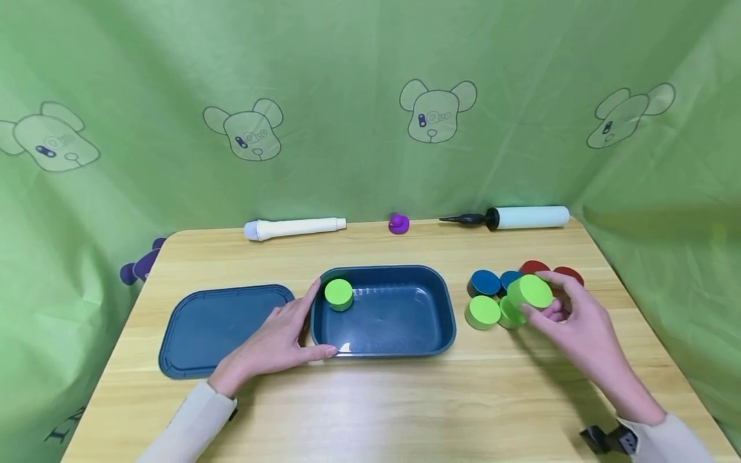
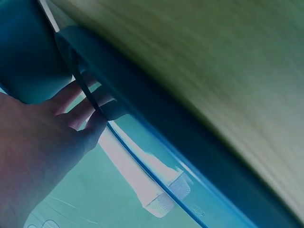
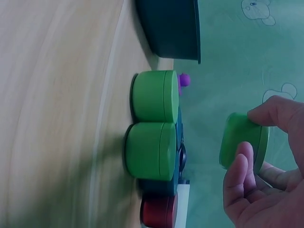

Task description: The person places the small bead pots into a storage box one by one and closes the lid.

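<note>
Green cylinder (image 1: 531, 292) hangs pinched in our right grip (image 1: 583, 326), above the other cylinders (image 1: 483, 312); we judge a slack hold could drop it onto them, while our left grip (image 1: 273, 339), fingers spread at the blue box (image 1: 388, 321), might push that askew.

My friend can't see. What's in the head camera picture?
A person's right hand holds a green cylinder near more green, blue and red cylinders on a table. The left hand touches a blue box with another green cylinder inside; a blue lid lies left of it.
</note>
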`<state>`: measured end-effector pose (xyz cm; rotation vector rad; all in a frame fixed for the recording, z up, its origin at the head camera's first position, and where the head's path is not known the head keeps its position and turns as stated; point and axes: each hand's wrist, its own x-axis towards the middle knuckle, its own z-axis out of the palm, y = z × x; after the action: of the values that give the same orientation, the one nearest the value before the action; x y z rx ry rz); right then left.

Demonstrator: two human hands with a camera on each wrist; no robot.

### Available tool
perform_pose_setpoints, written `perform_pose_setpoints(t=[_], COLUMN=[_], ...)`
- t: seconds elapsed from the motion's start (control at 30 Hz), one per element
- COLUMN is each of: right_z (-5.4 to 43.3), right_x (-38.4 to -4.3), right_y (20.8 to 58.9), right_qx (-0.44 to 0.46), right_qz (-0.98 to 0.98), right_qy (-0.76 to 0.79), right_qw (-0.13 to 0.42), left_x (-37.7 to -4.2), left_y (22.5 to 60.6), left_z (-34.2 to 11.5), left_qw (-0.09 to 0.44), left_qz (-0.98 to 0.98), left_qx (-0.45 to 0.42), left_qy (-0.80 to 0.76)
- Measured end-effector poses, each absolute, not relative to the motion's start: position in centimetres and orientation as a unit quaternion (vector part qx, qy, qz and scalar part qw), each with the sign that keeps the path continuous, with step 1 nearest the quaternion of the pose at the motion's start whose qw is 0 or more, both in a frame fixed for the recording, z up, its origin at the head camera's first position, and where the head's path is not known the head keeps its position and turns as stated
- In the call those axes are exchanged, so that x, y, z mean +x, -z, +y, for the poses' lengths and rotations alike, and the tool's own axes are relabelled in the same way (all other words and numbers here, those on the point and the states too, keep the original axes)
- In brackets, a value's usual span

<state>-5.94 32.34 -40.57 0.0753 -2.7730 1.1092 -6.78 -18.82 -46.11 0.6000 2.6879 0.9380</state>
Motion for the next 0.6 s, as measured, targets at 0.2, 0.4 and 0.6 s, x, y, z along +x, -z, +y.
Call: perform_pose_setpoints(t=[0.2, 0.4, 0.6], right_z=[31.3, 29.9, 28.4], right_x=[-6.4, -7.3, -8.0], right_y=[40.2, 40.2, 40.1], right_qx=[0.045, 0.064, 0.074], right_qz=[-0.923, -0.917, -0.915], right_qy=[-0.373, -0.384, -0.386], right_qw=[0.086, 0.09, 0.088], left_x=[-6.8, -6.9, -6.8], left_y=[46.2, 46.3, 46.3], left_z=[-18.9, -19.0, -18.9], left_qw=[0.114, 0.11, 0.109], left_qz=[0.918, 0.919, 0.918], left_qx=[0.208, 0.208, 0.209], left_qy=[-0.318, -0.317, -0.318])
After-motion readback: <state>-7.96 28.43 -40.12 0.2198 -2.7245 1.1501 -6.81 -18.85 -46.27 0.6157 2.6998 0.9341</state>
